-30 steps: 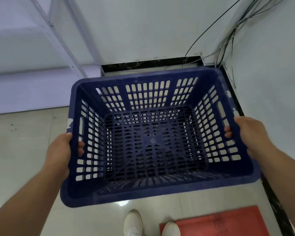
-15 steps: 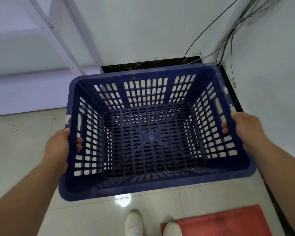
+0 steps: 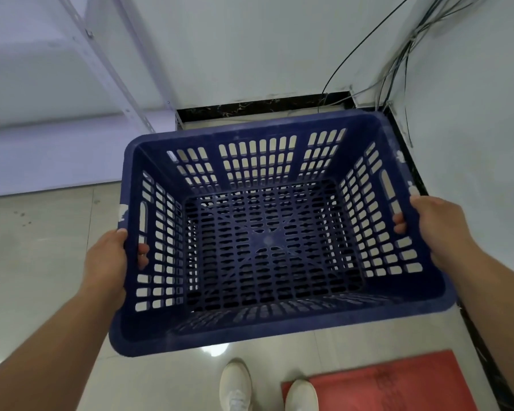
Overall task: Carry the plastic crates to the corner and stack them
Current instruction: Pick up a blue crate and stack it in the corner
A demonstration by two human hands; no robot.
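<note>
A dark blue slotted plastic crate (image 3: 267,137) hangs in the air in front of me, open side up and empty. My left hand (image 3: 107,262) grips its left rim, fingers hooked through the handle slot. On the opposite rim, my right hand (image 3: 439,229) holds the handle slot the same way. The crate hovers over the floor tiles just short of the room corner (image 3: 368,99), where two white walls meet. No other crate is in sight.
Black cables (image 3: 398,54) run down the wall into the corner. A black skirting strip (image 3: 250,106) lines the walls. A white metal shelf post (image 3: 107,69) stands at the left. A red mat (image 3: 398,381) lies by my white shoes (image 3: 238,387).
The crate has moved forward and slightly down toward the corner, both hands keeping their grip on the rims.
</note>
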